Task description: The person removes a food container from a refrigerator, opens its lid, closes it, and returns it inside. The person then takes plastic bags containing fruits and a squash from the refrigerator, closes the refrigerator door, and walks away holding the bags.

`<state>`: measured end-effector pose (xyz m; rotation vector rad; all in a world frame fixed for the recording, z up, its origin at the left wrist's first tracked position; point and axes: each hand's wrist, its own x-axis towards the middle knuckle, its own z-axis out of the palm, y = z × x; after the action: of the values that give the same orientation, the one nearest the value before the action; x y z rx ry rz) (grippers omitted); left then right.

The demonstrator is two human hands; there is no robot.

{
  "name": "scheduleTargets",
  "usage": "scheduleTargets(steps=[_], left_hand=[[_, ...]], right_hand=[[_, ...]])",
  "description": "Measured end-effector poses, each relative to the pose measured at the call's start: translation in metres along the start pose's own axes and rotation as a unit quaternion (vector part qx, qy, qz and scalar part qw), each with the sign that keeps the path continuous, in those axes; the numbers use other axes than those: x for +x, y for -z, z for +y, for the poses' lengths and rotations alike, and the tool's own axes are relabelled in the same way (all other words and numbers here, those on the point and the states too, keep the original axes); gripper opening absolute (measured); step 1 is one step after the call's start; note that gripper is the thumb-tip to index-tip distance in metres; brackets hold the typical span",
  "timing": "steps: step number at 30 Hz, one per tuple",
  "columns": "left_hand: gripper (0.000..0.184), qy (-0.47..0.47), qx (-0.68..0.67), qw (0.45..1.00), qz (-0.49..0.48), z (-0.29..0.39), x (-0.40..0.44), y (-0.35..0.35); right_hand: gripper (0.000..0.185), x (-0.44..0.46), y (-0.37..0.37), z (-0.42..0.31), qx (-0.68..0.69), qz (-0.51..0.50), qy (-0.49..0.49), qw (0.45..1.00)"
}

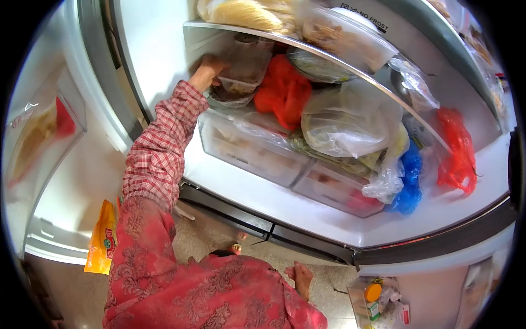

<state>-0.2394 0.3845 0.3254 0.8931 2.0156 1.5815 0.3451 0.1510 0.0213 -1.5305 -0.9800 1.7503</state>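
Observation:
My left hand (208,70) reaches into the open fridge and grips the left side of a clear plastic container (241,66) on the shelf under the glass. Its fingertips are partly hidden behind the container. Right of the container lies a red plastic bag (284,92), and beneath it is a clear wrapped item (229,97). Down near my body, my right hand (301,278) hangs with its fingers slightly curled and apart, holding nothing.
Clear drawers (249,153) sit below. Pale bags (350,120), a blue bag (410,178) and another red bag (456,151) fill the right. A glass shelf edge (339,61) crosses above. An orange packet (102,241) is by the left door (71,181).

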Motion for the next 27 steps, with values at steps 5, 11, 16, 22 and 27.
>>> scheduleTargets(steps=[5,11,16,22,27], left_hand=[[0.044,0.016,0.025,0.996,-0.087,0.032,-0.001,0.001],[0.041,0.077,-0.045,0.991,-0.103,0.013,0.021,-0.004],[0.038,0.092,-0.105,0.989,-0.048,0.018,0.016,-0.01],[0.03,0.074,-0.211,0.97,-0.092,0.046,-0.029,0.003],[0.029,0.091,-0.274,0.953,-0.094,0.052,-0.102,0.003]], right_hand=[[0.03,0.013,-0.008,0.002,0.021,0.009,0.005,1.0],[0.03,0.019,-0.008,0.007,0.035,0.018,-0.014,0.999],[0.033,0.019,0.0,0.012,0.036,0.016,-0.014,0.999],[0.034,0.009,0.012,0.02,0.043,0.014,-0.023,0.999],[0.035,0.003,0.029,0.037,0.067,0.013,-0.051,0.996]])
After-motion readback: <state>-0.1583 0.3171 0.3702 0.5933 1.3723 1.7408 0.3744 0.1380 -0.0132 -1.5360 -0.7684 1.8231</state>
